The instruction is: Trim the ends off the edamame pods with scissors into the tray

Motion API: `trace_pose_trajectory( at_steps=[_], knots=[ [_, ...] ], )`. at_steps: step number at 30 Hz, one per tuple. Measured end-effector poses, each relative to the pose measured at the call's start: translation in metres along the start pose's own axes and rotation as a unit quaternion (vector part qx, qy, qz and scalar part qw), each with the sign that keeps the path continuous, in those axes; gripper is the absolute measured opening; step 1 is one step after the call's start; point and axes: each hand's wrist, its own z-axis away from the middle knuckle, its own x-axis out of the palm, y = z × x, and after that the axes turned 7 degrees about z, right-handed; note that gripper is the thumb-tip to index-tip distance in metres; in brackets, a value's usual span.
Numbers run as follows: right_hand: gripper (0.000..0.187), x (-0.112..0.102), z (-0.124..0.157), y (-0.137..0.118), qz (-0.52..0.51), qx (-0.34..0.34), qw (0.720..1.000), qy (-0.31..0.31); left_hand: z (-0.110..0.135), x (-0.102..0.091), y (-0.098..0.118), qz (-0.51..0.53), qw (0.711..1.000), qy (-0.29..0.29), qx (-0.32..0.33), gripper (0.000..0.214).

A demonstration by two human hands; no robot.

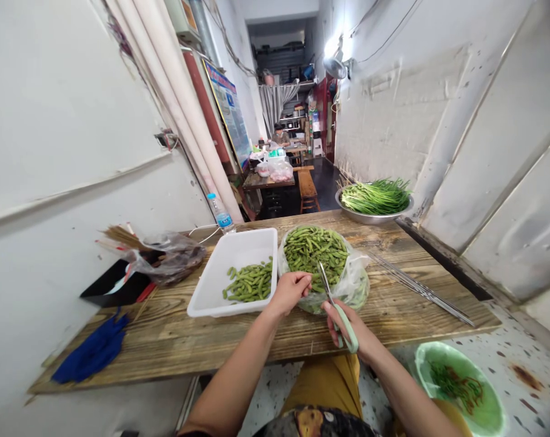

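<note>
My right hand (351, 328) is wrapped round a pair of scissors (347, 331) with pale green handles, its blades pointing up and away over the pods. Close to the blades, my left hand (295, 290) is closed in a pinch at the near left side of the bag; whatever its fingertips hold is hidden. Green edamame pods (313, 247) fill a clear plastic bag (354, 276) in front of both hands. Left of it stands a white plastic tub (211, 285), with a smaller heap of edamame pods (251, 282) in its near right part.
Metal skewers (422, 288) lie to the right on the wooden table (174, 340). Behind them stands a steel bowl of green stalks (377, 199). A water bottle (221, 213), black box (115, 282) and blue cloth (93, 352) are leftward. A green-lined bin (461, 388) sits on the floor.
</note>
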Motion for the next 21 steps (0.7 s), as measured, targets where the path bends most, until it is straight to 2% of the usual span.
trace_pose_trajectory(
  at_steps=[7, 21],
  knots=[
    [0.05, 0.001, 0.0, -0.006, -0.023, 0.015, 1.0, -0.01, 0.005, 0.003, 0.005, -0.025, 1.0, -0.011, -0.002, 0.028],
    [0.042, 0.0, -0.009, 0.004, 0.002, 0.009, 0.999, -0.035, 0.01, 0.001, 0.001, -0.055, 0.998, -0.003, -0.016, 0.027]
  ],
)
